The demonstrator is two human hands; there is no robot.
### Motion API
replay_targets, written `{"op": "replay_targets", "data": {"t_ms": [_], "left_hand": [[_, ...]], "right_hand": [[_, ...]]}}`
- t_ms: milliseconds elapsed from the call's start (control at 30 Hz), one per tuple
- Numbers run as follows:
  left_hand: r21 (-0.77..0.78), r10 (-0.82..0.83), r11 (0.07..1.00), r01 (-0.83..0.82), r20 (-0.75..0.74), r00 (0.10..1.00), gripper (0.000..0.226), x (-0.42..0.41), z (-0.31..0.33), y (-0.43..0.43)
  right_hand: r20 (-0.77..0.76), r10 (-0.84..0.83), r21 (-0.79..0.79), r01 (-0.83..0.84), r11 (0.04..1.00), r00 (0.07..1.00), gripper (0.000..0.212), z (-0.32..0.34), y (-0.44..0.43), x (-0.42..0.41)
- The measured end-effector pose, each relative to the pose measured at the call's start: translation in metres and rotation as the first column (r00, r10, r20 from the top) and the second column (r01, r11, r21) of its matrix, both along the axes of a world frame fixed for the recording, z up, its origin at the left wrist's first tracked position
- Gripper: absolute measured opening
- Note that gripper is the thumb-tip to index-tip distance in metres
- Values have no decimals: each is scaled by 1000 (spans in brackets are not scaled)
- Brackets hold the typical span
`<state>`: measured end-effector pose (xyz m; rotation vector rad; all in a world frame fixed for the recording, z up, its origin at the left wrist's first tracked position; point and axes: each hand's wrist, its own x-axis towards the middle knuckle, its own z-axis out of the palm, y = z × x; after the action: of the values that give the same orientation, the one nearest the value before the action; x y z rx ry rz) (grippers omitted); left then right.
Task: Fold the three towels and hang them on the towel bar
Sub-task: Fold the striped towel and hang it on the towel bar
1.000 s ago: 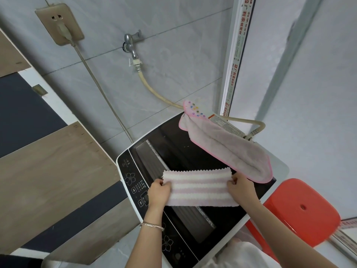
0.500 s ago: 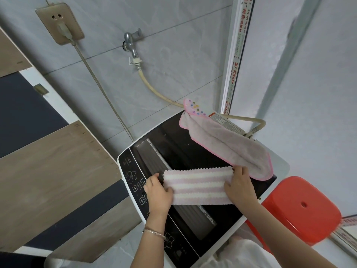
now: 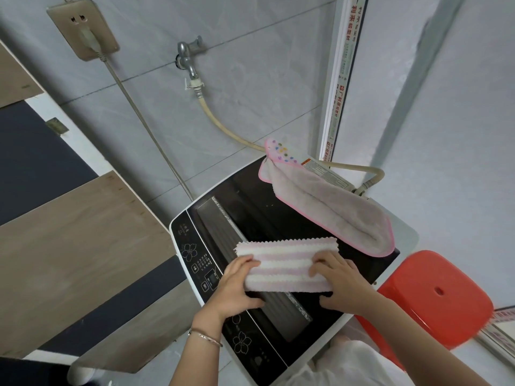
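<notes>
Grey tiled wall fills the background. At far left stands a wood-and-dark panel (image 3: 69,232). A wall socket (image 3: 83,29) above it has a plug in it, and its cable (image 3: 145,126) runs down behind the machine. A metal tap (image 3: 189,57) feeds a beige hose (image 3: 223,126) that curves behind the rear of the machine.

A top-loading washing machine (image 3: 250,196) sits at centre with its dark lid closed. I cannot see what is in the drum. Its control panel (image 3: 192,249), printed with flower marks, runs along the left edge.

The striped towel (image 3: 287,264) lies across the lid near the front, folded into a narrow band. It has pink and white stripes, scalloped edges and a nubby pile. I note it is flat at the far edge and slightly lifted at the near edge.

My left hand (image 3: 237,285), with a bracelet (image 3: 204,337) on the wrist, grasps the band's left end, fingers curled over the top and thumb beneath the near edge. My right hand (image 3: 340,282) grasps the right end the same way, fingertips on top and thumb below.

A grey towel (image 3: 328,207) lies on the machine's rear right corner, apart from the striped one. It has pink piping and a dotted corner, and it is folded lengthwise.

To the right are a white frame (image 3: 342,73) with printed strips, then a red stool (image 3: 434,296) beside the machine. I cannot identify the white fabric (image 3: 348,363) at the bottom edge.
</notes>
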<state>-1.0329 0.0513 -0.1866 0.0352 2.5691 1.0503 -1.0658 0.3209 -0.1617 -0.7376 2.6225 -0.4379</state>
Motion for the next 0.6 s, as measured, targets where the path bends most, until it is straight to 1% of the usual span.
{"op": "replay_targets", "data": {"t_ms": [33, 100, 167, 200, 233, 300, 333, 367, 433, 467, 533, 600], "left_hand": [[-24, -16, 1000, 15, -25, 1000, 74, 0, -1, -2], [-46, 5, 999, -11, -122, 992, 62, -1, -5, -5], [-5, 85, 996, -88, -189, 978, 47, -1, -6, -5], [27, 132, 991, -129, -199, 971, 39, -1, -5, -4], [60, 180, 983, -172, -187, 966, 33, -1, -3, -4], [117, 285, 955, -272, -115, 951, 21, -2, 4, -4], [127, 332, 939, -321, -80, 940, 11, -3, 7, -4], [129, 370, 924, -360, -63, 927, 8, -5, 9, -5], [107, 418, 905, -411, -45, 908, 25, -8, 8, -8], [96, 428, 901, -423, -33, 903, 28, -10, 8, -8], [70, 438, 897, -436, -17, 899, 24, -14, 9, -6], [43, 457, 889, -456, -20, 889, 19, -17, 9, -3]], "right_hand": [[-7, -7, -11, 7, 1000, 1000, 48, 0, 1, 0], [-45, -42, -47, 40, 998, 998, 43, -1, 1, -1], [-63, -133, -116, 125, 985, 989, 36, 0, 1, -3], [-45, -185, -147, 177, 973, 982, 32, 1, 1, -4], [-20, -227, -166, 220, 961, 974, 30, 3, 1, -4], [34, -288, -181, 290, 940, 957, 29, 6, 1, -7], [57, -320, -199, 325, 925, 946, 29, 6, 1, -8], [73, -355, -227, 362, 904, 932, 29, 6, 0, -11], [108, -434, -290, 446, 847, 895, 28, 7, -1, -15], [133, -479, -314, 496, 810, 867, 27, 7, -2, -18], [189, -558, -350, 587, 730, 808, 25, 8, -4, -22], [212, -603, -349, 636, 688, 769, 21, 7, -5, -27]]}}
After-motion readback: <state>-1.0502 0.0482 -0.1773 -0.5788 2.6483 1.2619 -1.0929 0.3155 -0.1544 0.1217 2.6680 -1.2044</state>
